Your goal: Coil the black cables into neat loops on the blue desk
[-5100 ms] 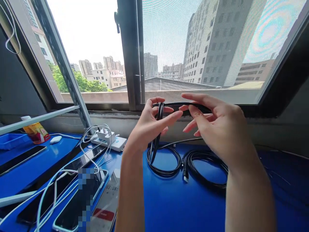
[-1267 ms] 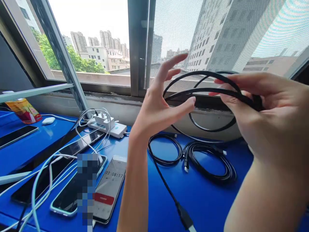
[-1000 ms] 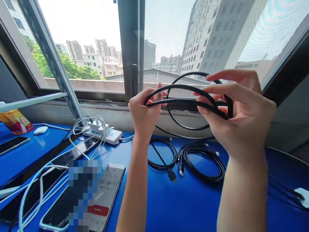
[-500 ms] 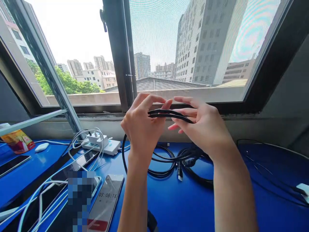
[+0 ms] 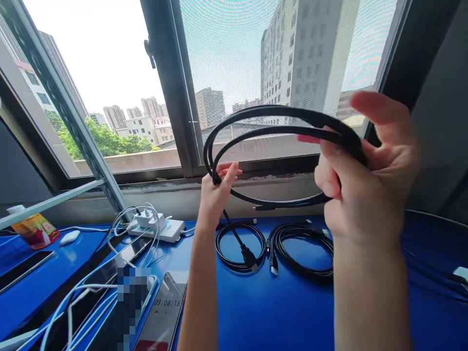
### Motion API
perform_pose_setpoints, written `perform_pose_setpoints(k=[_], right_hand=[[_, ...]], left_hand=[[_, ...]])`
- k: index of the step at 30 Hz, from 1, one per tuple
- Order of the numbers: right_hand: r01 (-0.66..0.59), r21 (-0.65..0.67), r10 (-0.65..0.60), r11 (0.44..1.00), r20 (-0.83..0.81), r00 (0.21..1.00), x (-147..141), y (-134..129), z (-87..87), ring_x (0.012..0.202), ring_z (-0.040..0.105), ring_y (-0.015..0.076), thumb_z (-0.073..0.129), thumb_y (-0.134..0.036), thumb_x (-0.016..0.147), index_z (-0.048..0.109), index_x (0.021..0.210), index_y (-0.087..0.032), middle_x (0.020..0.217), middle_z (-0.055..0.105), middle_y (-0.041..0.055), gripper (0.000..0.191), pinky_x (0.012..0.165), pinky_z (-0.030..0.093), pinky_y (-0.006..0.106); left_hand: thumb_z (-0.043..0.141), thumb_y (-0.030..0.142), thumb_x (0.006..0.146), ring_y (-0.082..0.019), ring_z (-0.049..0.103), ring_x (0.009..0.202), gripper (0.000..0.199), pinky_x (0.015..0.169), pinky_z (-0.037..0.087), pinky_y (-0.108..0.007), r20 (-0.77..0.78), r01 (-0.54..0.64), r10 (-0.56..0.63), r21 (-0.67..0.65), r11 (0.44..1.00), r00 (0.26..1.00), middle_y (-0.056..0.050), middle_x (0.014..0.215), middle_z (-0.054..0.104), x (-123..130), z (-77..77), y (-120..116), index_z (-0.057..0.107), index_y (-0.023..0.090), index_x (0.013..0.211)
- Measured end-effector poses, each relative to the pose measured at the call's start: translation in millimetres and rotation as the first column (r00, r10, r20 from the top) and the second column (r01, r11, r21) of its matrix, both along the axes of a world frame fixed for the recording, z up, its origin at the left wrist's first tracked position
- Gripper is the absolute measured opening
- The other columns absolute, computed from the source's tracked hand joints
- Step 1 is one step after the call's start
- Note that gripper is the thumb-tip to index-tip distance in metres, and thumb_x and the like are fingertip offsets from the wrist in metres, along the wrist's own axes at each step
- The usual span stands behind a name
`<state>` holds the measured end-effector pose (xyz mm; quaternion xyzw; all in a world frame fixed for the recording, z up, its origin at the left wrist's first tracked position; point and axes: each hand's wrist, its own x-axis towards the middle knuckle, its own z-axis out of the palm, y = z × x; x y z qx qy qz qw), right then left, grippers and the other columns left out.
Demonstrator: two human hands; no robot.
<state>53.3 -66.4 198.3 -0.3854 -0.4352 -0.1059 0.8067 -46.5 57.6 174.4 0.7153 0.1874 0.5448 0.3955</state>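
A looped black cable point(image 5: 270, 111) hangs in the air between both hands, in front of the window. My left hand point(image 5: 218, 187) is closed around the left side of its loops. At the right, nearer the camera, my right hand point(image 5: 373, 170) grips the bundled strands, its index finger raised off them. One black connector point(image 5: 249, 258) dangles below my left hand over the table. Beneath the held loops, two coiled black cables lie side by side: a smaller coil point(image 5: 239, 267) at left and a thicker coil point(image 5: 283, 258) at right.
At left on the blue table point(image 5: 270, 317) are a white power strip point(image 5: 170, 231) with tangled white cables, a phone showing a timer point(image 5: 163, 307), other phones and a snack pouch point(image 5: 36, 230). A metal frame point(image 5: 73, 117) stands there. The window sill point(image 5: 168, 186) runs behind.
My hands have moved apart, the right one up, rightward and closer to the camera. The held cable now shows as wide open loops, with its connector dangling in view.
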Motion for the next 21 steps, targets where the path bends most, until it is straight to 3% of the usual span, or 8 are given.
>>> perform_pose_setpoints(k=[3, 5, 8, 11, 13, 15, 18, 21], right_hand=[[-0.042, 0.039, 0.043, 0.998, -0.036, 0.998, 6.3, 7.0, -1.2, 0.037, 0.043, 0.0077, 0.069, -0.034, 0.068, 0.056, 0.098, -0.025, 0.073, 0.066, -0.0028, 0.034, 0.035, 0.032, 0.024], [-0.018, -0.05, 0.018, 0.999, 0.002, 1.0, 13.9, 12.6, -5.1, 0.043, 0.05, 0.0107, 0.07, -0.036, 0.068, 0.057, 0.1, -0.025, 0.065, 0.063, -0.004, 0.037, 0.04, 0.039, 0.025], [0.146, -0.269, -0.123, 0.952, 0.099, 0.987, 25.3, 18.2, -13.1, 0.056, 0.06, 0.0156, 0.073, -0.037, 0.066, 0.06, 0.106, -0.022, 0.066, 0.064, -0.0022, 0.045, 0.056, 0.05, 0.031], [0.251, -0.372, -0.167, 0.894, 0.242, 0.956, 29.7, 20.3, -19.3, 0.08, 0.065, 0.0221, 0.075, -0.037, 0.065, 0.058, 0.117, -0.021, 0.096, 0.068, 0.0064, 0.058, 0.068, 0.054, 0.037], [0.251, -0.375, -0.126, 0.893, 0.327, 0.937, 26.6, 20.6, -20.9, 0.1, 0.062, 0.0262, 0.073, -0.038, 0.067, 0.053, 0.126, -0.024, 0.117, 0.062, 0.0094, 0.063, 0.075, 0.055, 0.039], [0.207, -0.372, -0.048, 0.905, 0.394, 0.918, 19.6, 20.4, -20.5, 0.114, 0.055, 0.0276, 0.071, -0.037, 0.07, 0.05, 0.13, -0.027, 0.128, 0.056, 0.0084, 0.065, 0.085, 0.053, 0.041], [0.051, -0.403, 0.144, 0.914, 0.439, 0.887, 6.0, 18.0, -17.2, 0.125, 0.048, 0.0264, 0.071, -0.037, 0.073, 0.048, 0.133, -0.028, 0.135, 0.051, 0.0057, 0.065, 0.099, 0.046, 0.042], [-0.138, -0.473, 0.347, 0.87, 0.389, 0.853, -4.8, 13.9, -13.1, 0.119, 0.053, 0.0233, 0.069, -0.037, 0.076, 0.053, 0.129, -0.026, 0.128, 0.057, 0.0056, 0.056, 0.094, 0.05, 0.035]], left_hand=[[0.047, 0.055, 0.085, -0.019, 0.069, 0.08, 0.046, 0.076, 0.053, -0.032, 0.01, 0.189, -0.189, -0.108, 0.976, 0.982, -0.005, 0.072, 0.071, -3.0, 5.5, -8.1, 0.058, 0.022, 0.055], [0.049, 0.058, 0.082, -0.018, 0.068, 0.067, 0.053, 0.068, 0.053, -0.029, 0.094, 0.207, -0.193, -0.173, 0.963, 0.977, -0.002, 0.052, 0.062, -6.0, 9.4, -11.6, 0.046, 0.022, 0.044], [0.057, 0.05, 0.078, -0.009, 0.045, 0.032, 0.055, 0.04, 0.038, -0.022, 0.147, 0.104, -0.066, -0.268, 0.958, 0.987, 0.005, 0.031, 0.033, -10.5, 12.3, -11.1, 0.034, 0.022, 0.037], [0.059, 0.036, 0.075, -0.004, 0.019, 0.026, 0.054, 0.032, 0.016, -0.023, 0.128, -0.096, 0.133, -0.264, 0.96, 0.983, 0.008, 0.029, 0.02, -15.2, 12.2, -8.8, 0.027, 0.022, 0.034], [0.06, 0.03, 0.072, -0.005, 0.019, 0.029, 0.049, 0.034, 0.014, -0.024, 0.099, -0.233, 0.252, -0.168, 0.958, 0.963, 0.008, 0.031, 0.023, -18.1, 12.4, -10.6, 0.03, 0.022, 0.033], [0.06, 0.027, 0.071, -0.006, 0.023, 0.034, 0.044, 0.038, 0.017, -0.024, 0.052, -0.338, 0.337, 0.013, 0.941, 0.94, 0.007, 0.033, 0.027, -20.3, 13.5, -16.1, 0.038, 0.021, 0.034], [0.061, 0.032, 0.073, -0.007, 0.024, 0.041, 0.041, 0.043, 0.021, -0.025, 0.018, -0.461, 0.477, 0.291, 0.839, 0.879, 0.006, 0.038, 0.027, -22.0, 15.8, -27.8, 0.045, 0.019, 0.037], [0.062, 0.038, 0.074, -0.009, 0.023, 0.046, 0.04, 0.045, 0.021, -0.025, 0.091, -0.585, 0.601, 0.383, 0.715, 0.794, 0.007, 0.042, 0.026, -22.2, 16.2, -36.0, 0.048, 0.019, 0.042]])
